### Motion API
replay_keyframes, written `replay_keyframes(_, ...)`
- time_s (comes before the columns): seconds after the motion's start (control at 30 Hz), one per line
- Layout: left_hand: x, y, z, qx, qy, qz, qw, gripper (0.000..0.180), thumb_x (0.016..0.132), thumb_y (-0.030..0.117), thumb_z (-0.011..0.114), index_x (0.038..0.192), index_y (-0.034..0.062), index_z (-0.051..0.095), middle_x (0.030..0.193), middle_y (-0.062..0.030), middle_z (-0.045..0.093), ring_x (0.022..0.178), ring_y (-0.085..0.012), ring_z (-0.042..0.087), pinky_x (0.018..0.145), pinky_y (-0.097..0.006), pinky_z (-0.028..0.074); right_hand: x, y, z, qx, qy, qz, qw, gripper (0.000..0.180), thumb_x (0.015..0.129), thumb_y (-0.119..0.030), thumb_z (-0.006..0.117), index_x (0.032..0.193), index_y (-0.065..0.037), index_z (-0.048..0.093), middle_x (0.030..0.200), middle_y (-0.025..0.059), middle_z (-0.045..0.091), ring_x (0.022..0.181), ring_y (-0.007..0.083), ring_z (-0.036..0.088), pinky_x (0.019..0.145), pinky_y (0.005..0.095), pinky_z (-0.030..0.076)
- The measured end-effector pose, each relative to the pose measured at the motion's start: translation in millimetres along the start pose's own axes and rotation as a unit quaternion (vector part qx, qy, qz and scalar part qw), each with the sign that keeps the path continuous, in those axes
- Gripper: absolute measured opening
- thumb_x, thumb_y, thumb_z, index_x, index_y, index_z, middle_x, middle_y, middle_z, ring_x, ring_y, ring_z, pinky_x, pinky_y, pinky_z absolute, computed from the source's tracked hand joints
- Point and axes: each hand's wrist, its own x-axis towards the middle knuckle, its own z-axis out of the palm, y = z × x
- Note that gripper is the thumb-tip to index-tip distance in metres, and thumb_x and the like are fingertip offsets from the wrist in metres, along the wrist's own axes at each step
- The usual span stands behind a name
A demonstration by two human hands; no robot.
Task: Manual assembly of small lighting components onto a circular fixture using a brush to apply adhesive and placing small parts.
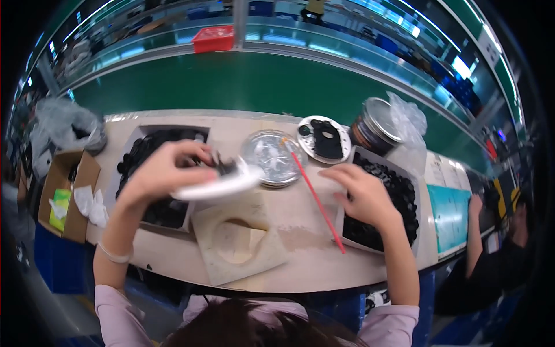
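Note:
My left hand (165, 168) grips a round white disc (222, 188), tilted and smeared by motion; a dark piece shows just above it, too blurred to name. Below lies a square beige board (211, 263) with a round recess. My right hand (370, 194) hangs with fingers apart over the near left side of a box (361, 246) of small black parts, holding nothing. Left of it, a red-handled brush (318, 202) leans with its tip on a round, shiny dish (272, 165). Behind my right hand sits a white plate (302, 144) bearing black pieces.
Another box (209, 136) of black parts stands behind my left hand. At the back right are a metal can (367, 130) and a plastic bag (410, 118). A brown carton (75, 211) with tissues stands far left. A co-worker's arm (475, 231) shows at right.

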Motion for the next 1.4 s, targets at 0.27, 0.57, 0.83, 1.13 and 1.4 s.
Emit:
replay_keyframes(0.27, 151.8, -24.6, -44.1, 0.301, 0.230, 0.027, 0.925, 0.058, 0.065, 0.043, 0.072, 0.095, -0.0050, 0.060, 0.096, -0.0136, 0.061, 0.086, -0.0198, 0.057, 0.077, -0.029, 0.044, -279.8, 56.0, -31.5, -0.048, 0.684, 0.361, 0.632, 0.012, 0.083, -0.001, 0.055, 0.095, -0.001, 0.052, 0.094, 0.0045, 0.057, 0.081, 0.0115, 0.054, 0.069, 0.0230, 0.044)
replay_keyframes(0.57, 281.1, -117.8, -81.0, 0.611, 0.317, 0.046, 0.724, 0.064, 0.073, 0.034, 0.066, 0.125, 0.0069, 0.040, 0.130, -0.0104, 0.041, 0.122, -0.0272, 0.037, 0.090, -0.050, 0.037, -479.6, 38.9, 130.4, 0.026, 0.192, 0.772, 0.605, 0.026, 0.074, -0.024, 0.066, 0.085, 0.000, 0.064, 0.076, 0.0122, 0.065, 0.070, 0.0220, 0.063, 0.068, 0.0322, 0.049)
replay_keyframes(0.83, 258.1, -80.8, -69.4, 0.677, 0.379, 0.166, 0.608, 0.061, 0.078, 0.013, 0.059, 0.132, 0.0117, 0.032, 0.139, -0.0086, 0.031, 0.131, -0.0258, 0.023, 0.098, -0.051, 0.029, -443.8, 110.4, 189.5, -0.059, 0.136, 0.825, 0.545, 0.023, 0.071, -0.019, 0.055, 0.082, -0.002, 0.065, 0.080, 0.0200, 0.064, 0.080, 0.0300, 0.064, 0.072, 0.0359, 0.048)
replay_keyframes(1.13, 102.8, -5.2, -30.7, 0.550, 0.336, 0.325, 0.691, 0.045, 0.079, 0.012, 0.060, 0.121, 0.0064, 0.046, 0.134, -0.0099, 0.038, 0.126, -0.0286, 0.033, 0.102, -0.036, 0.028, -424.7, 38.8, 100.9, -0.117, 0.268, 0.728, 0.620, 0.027, 0.079, -0.024, 0.061, 0.082, 0.002, 0.052, 0.061, 0.0141, 0.058, 0.049, 0.0213, 0.061, 0.046, 0.0306, 0.049)
replay_keyframes(1.4, -16.0, 68.2, 50.7, 0.284, 0.211, 0.371, 0.858, 0.047, 0.072, 0.000, 0.059, 0.118, 0.0036, 0.049, 0.121, -0.0164, 0.050, 0.112, -0.0332, 0.048, 0.092, -0.036, 0.039, -222.5, -112.6, -41.0, 0.310, 0.548, 0.312, 0.711, 0.036, 0.081, -0.001, 0.048, 0.116, 0.004, 0.038, 0.098, 0.0176, 0.057, 0.070, 0.0166, 0.060, 0.054, 0.0228, 0.047)
